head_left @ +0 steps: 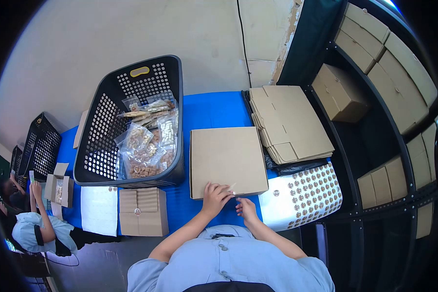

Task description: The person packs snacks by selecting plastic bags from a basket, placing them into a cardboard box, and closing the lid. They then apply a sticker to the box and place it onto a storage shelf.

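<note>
A closed brown cardboard box [228,158] lies in front of me on the blue-covered table. My left hand [216,197] rests on its near edge, fingers spread over the lid. A small clear, shiny piece [232,188] shows on the lid right at those fingertips. Just off the box's front edge, my right hand [246,209] has its fingers curled in, close to the left fingertips. What the right fingers hold, if anything, I cannot tell. Beside that hand lies a sheet of round stickers [311,194].
A black basket [93,158] with bagged pieces stands left, a closed box [148,221] and a white sheet [99,210] before it. Flattened cartons [297,121] are stacked right. Shelves [374,141] hold boxes. Far left, a person [39,228] works by an open box [59,191].
</note>
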`<control>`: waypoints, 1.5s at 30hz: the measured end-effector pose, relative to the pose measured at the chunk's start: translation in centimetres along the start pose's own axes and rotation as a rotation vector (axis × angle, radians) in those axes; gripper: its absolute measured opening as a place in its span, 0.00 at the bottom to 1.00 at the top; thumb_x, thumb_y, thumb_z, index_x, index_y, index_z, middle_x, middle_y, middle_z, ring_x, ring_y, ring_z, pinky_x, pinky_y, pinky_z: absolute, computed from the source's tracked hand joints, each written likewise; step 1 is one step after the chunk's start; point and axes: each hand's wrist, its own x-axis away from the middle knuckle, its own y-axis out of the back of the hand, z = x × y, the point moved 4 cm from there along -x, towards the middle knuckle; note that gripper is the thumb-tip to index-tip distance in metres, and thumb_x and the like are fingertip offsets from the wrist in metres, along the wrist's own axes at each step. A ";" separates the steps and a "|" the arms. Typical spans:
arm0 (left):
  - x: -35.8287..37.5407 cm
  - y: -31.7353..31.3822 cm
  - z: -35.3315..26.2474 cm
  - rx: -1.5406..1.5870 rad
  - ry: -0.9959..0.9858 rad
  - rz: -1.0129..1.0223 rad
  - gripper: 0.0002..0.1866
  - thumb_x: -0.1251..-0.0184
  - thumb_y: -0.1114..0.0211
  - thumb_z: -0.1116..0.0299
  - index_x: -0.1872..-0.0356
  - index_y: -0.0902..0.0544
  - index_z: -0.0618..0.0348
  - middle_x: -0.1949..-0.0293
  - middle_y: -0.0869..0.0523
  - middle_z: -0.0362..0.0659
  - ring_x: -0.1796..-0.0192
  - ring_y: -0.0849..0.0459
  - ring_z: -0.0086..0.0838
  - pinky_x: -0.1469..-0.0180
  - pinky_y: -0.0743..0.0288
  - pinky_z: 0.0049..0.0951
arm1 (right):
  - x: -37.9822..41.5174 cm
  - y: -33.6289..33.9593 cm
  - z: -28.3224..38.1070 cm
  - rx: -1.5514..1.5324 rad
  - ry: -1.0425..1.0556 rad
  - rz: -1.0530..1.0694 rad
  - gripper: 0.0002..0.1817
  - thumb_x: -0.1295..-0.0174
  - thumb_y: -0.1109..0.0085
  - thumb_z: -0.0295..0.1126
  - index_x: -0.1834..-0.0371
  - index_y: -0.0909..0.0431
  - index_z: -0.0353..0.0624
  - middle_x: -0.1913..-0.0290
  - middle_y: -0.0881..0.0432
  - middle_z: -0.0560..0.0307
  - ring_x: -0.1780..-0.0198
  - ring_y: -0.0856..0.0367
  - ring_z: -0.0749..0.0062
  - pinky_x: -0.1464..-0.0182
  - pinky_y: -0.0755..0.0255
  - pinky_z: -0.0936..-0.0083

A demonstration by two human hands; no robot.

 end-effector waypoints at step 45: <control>0.3 -0.7 1.0 -0.136 0.013 0.137 0.23 0.39 0.33 0.53 0.41 0.19 0.41 0.37 0.20 0.34 0.28 0.31 0.34 0.26 0.53 0.57 | -1.7 -1.5 3.5 0.304 -0.125 0.509 0.33 0.27 0.66 0.61 0.59 0.19 0.42 0.63 0.15 0.56 0.61 0.19 0.74 0.58 0.28 0.76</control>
